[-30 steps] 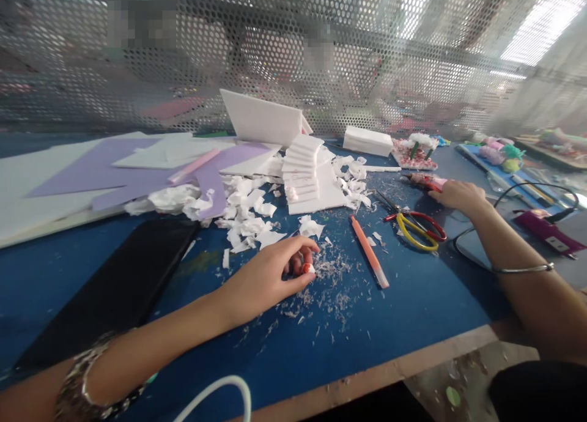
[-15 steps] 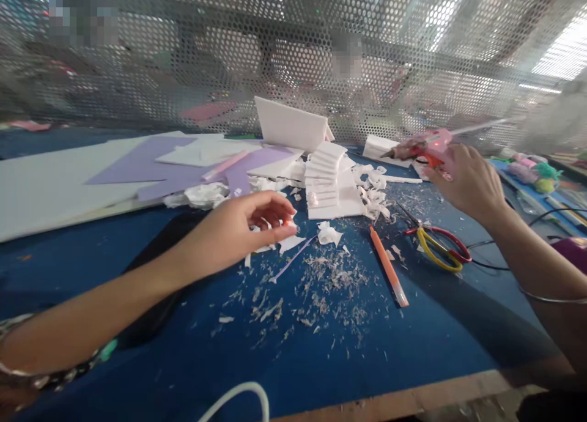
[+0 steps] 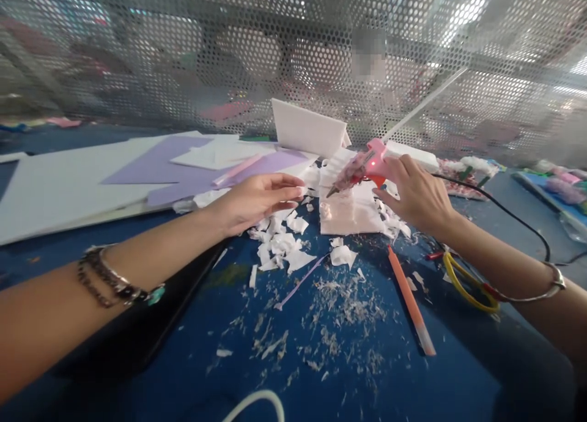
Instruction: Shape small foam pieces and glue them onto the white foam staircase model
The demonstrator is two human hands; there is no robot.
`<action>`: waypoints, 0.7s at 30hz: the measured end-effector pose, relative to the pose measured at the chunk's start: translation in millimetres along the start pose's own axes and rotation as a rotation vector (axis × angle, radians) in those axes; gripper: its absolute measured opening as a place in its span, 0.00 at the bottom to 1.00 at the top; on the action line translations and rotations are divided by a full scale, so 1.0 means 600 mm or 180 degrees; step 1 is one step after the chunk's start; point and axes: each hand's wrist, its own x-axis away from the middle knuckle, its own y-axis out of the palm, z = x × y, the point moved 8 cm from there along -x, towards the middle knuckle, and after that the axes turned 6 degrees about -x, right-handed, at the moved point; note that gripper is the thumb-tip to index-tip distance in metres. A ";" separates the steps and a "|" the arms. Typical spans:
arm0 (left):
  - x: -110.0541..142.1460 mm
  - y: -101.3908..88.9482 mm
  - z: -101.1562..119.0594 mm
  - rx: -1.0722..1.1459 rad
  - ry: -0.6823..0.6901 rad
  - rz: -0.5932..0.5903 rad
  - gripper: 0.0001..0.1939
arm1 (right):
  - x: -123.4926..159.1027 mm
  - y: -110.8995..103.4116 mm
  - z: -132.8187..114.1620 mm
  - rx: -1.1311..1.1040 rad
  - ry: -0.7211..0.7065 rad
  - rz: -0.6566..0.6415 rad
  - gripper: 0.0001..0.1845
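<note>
No readable text, label, brand, number or sign was found. Nothing legible could be made out on the pink glue gun (image 3: 378, 150), the orange pen-like tool (image 3: 409, 299) or the bench (image 3: 202, 373); the area behind the perforated screen (image 3: 257, 9) is blurred.

1. Glue gun (image 3: 367, 161): smooth pink plastic body, rough-looking barrel (image 3: 350, 172), metallic nozzle (image 3: 332, 191).
2. Screen (image 3: 275, 58): perforated metal, dull sheen.
3. White scraps (image 3: 280, 244): crumpled, papery, matt.
4. Purple sheets (image 3: 147, 166): smooth, matt.
5. Orange pen (image 3: 409, 296): smooth plastic, translucent end.
6. Right-wrist bangle (image 3: 557, 279): polished metal.
7. Tabletop (image 3: 192, 382): smooth, low gloss under shavings (image 3: 351, 306).
</note>
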 end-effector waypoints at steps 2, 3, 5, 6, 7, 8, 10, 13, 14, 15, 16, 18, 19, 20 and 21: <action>-0.007 -0.003 -0.007 0.0149 -0.0094 0.0046 0.11 | -0.003 0.006 -0.003 0.0001 -0.0040 0.0002 0.24; -0.009 -0.005 -0.010 0.0194 -0.0140 0.0080 0.11 | -0.004 0.009 -0.004 -0.0004 -0.0061 0.0000 0.23; -0.012 -0.008 -0.015 0.0281 -0.0194 0.0151 0.10 | -0.005 0.013 -0.004 -0.0043 -0.0070 -0.0002 0.23; -0.012 -0.009 -0.016 0.0350 -0.0202 0.0179 0.09 | -0.005 0.013 -0.003 -0.0080 -0.0050 0.0006 0.23; -0.012 -0.009 -0.016 0.0441 -0.0196 0.0215 0.08 | -0.005 0.011 -0.001 -0.0125 -0.0010 0.0027 0.24; -0.011 -0.009 -0.017 0.0541 -0.0191 0.0235 0.07 | -0.005 0.008 0.002 -0.0170 0.0037 0.0050 0.24; -0.007 -0.003 -0.016 0.0709 -0.0188 0.0199 0.07 | -0.003 -0.001 0.005 -0.0241 0.0119 0.0110 0.27; 0.001 0.009 -0.012 0.0839 -0.0189 0.0046 0.09 | 0.000 -0.014 0.001 -0.0303 0.0135 0.0149 0.28; 0.003 0.011 -0.010 0.0872 -0.0178 0.0017 0.09 | 0.001 -0.017 -0.002 -0.0323 0.0127 0.0148 0.29; 0.005 0.012 -0.007 0.0901 -0.0163 0.0026 0.09 | 0.002 -0.020 -0.005 -0.0350 0.0125 0.0158 0.29; 0.007 0.012 -0.005 0.0925 -0.0148 0.0047 0.09 | 0.003 -0.022 -0.007 -0.0388 0.0124 0.0176 0.29; 0.009 0.010 -0.001 0.0957 -0.0128 0.0089 0.09 | 0.003 -0.028 -0.011 -0.0491 0.0130 0.0254 0.29; 0.010 0.010 0.000 0.0964 -0.0129 0.0108 0.09 | 0.004 -0.031 -0.012 -0.0537 0.0132 0.0299 0.29; 0.011 0.010 0.000 0.0970 -0.0138 0.0110 0.09 | 0.004 -0.033 -0.013 -0.0566 0.0129 0.0332 0.29; 0.012 0.011 0.000 0.0977 -0.0144 0.0105 0.08 | 0.004 -0.035 -0.015 -0.0572 0.0122 0.0343 0.29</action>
